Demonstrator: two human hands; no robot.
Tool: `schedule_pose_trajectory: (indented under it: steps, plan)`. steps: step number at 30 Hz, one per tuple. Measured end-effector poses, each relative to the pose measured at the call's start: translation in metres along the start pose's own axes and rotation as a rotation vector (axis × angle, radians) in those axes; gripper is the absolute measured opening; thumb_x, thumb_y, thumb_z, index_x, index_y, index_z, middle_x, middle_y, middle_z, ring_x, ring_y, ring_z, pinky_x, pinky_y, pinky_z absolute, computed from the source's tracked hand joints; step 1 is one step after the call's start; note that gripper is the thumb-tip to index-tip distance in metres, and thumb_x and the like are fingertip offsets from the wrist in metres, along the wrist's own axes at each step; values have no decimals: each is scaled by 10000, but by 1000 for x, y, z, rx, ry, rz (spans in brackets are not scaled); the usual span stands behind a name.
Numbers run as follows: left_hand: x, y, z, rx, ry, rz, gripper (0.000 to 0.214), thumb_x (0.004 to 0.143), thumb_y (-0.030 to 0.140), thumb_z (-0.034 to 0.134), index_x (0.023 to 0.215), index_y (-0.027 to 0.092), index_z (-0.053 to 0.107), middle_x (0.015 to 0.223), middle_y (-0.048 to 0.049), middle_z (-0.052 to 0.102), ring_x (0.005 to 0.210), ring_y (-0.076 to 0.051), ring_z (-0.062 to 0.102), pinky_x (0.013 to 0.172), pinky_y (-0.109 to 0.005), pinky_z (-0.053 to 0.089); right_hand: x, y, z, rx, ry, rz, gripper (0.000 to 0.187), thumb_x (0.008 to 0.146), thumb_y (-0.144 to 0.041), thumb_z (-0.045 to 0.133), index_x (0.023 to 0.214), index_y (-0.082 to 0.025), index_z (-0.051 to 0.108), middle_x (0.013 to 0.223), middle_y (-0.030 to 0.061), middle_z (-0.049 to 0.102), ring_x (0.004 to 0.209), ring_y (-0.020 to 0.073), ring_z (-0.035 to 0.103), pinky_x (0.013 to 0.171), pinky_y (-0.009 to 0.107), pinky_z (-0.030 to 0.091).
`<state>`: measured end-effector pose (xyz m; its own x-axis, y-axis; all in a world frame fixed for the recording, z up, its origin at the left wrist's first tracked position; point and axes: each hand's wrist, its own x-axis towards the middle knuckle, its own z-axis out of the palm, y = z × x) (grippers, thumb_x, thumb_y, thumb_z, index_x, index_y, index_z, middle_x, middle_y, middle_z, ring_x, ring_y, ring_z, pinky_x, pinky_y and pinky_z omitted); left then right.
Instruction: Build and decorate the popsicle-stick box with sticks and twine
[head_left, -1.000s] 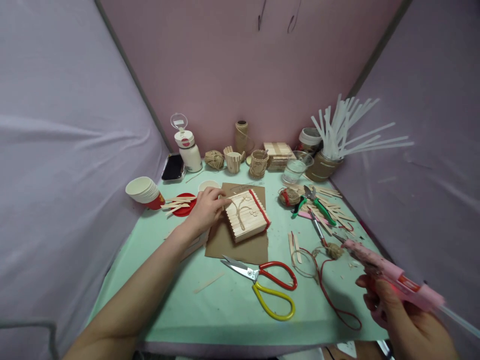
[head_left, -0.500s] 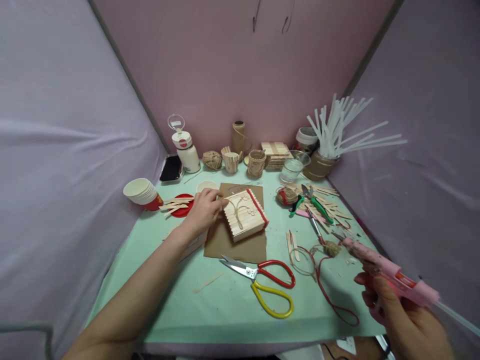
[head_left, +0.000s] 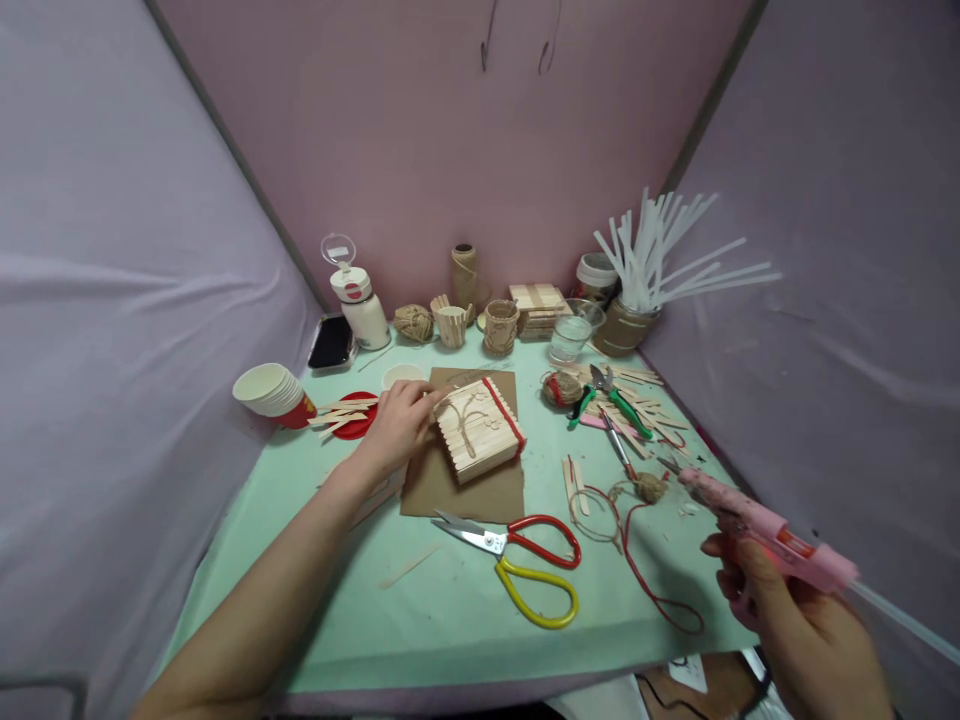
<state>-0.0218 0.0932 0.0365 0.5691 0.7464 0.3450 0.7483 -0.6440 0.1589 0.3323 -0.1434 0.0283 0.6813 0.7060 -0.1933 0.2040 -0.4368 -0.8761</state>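
Roughly at the middle of the worktop [head_left: 450, 620], a little toward its far edge, lies the craft-stick panel [head_left: 480, 430], flat on a brown card [head_left: 465, 490] with a red strip along its right end. The left hand [head_left: 396, 428] sits just beside it on the left, palm down, fingers loosely bent with their tips touching the panel's left end; they rest on it rather than close round it. The right hand [head_left: 799, 635] hangs over the near right corner, well apart from the panel, wrapped fully round the grip of a pink glue gun [head_left: 757, 520] whose nozzle points toward the middle of the worktop. Between the two hands, nearer the front edge, red-and-yellow scissors [head_left: 525, 560] lie with their blades toward the card, and a red cord [head_left: 652, 590] loops just to the right of them. Toward the left edge stand stacked paper cups [head_left: 270, 390] beside a red lid [head_left: 358, 420] strewn with sticks. Green-handled snips [head_left: 611, 400] lie toward the right edge, and a jar of white sticks [head_left: 622, 325] stands in the far right corner
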Motion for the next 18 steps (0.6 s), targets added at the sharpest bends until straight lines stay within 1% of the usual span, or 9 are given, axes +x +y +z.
schedule_pose_trajectory:
  steps: [4, 7, 10, 14, 16, 18]
  plan:
    - [0, -1, 4, 3, -31, 11, 388, 848, 124, 438, 1138, 274, 647, 1147, -92, 580, 1067, -265, 442, 880, -444, 399, 1, 3, -2, -27, 31, -52, 545, 758, -682, 509, 828, -158, 644, 613, 12, 556, 543, 136, 494, 488, 241, 397]
    - [1, -5, 8, -1, -16, 29, 374, 856, 147, 433, 1136, 271, 648, 1146, -96, 577, 1066, -271, 440, 889, -456, 401, 2, 3, -4, -2, 58, -93, 535, 778, -668, 495, 830, -153, 633, 623, 15, 551, 542, 132, 495, 491, 238, 391]
    - [2, -9, 12, -13, 12, 34, 380, 870, 179, 425, 1187, 261, 617, 1154, -103, 571, 1079, -274, 439, 905, -466, 397, 4, 2, -7, -39, 96, -84, 550, 787, -669, 474, 814, -143, 633, 583, 4, 516, 517, 125, 471, 478, 234, 372]
    - [2, -8, 11, -29, 17, 33, 349, 863, 185, 430, 1125, 265, 646, 1141, -95, 567, 1074, -273, 440, 915, -473, 397, 9, 10, -13, -106, 123, -56, 551, 800, -662, 456, 825, -145, 644, 582, 1, 521, 517, 126, 471, 484, 235, 377]
    - [2, -6, 8, -51, 31, 18, 369, 862, 183, 421, 1165, 250, 622, 1148, -102, 558, 1083, -271, 441, 925, -469, 400, 12, 16, -14, -145, 134, -62, 539, 819, -646, 441, 832, -150, 650, 591, 3, 534, 525, 130, 484, 486, 233, 379]
    - [0, -3, 2, -89, 48, -15, 426, 875, 197, 406, 1281, 228, 532, 1162, -111, 544, 1110, -266, 447, 954, -461, 395, 16, 22, -15, -218, 164, -113, 526, 842, -623, 417, 813, -154, 654, 578, 4, 539, 518, 137, 498, 484, 235, 383]
